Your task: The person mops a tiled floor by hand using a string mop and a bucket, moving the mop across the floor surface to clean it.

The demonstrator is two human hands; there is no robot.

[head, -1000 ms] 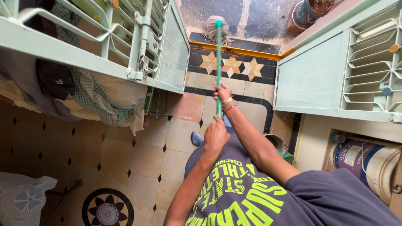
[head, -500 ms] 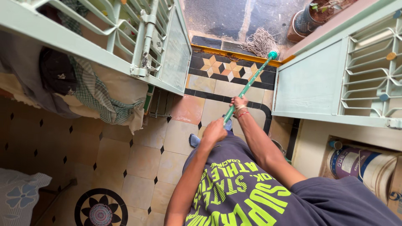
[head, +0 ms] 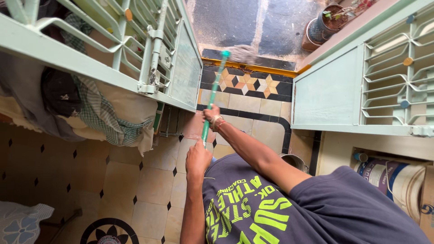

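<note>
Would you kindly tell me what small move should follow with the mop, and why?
Probably draw the mop head back inward across the patterned tiles: it lies at the yellow threshold, beyond the tiled floor, while both the left hand and right hand grip the green handle.

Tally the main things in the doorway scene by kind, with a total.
Green-handled string mop: 1
Pale green metal grille door leaves: 2
Round plant pots: 1
Hands on the mop handle, left hand, right hand: 2
Total: 6
</note>
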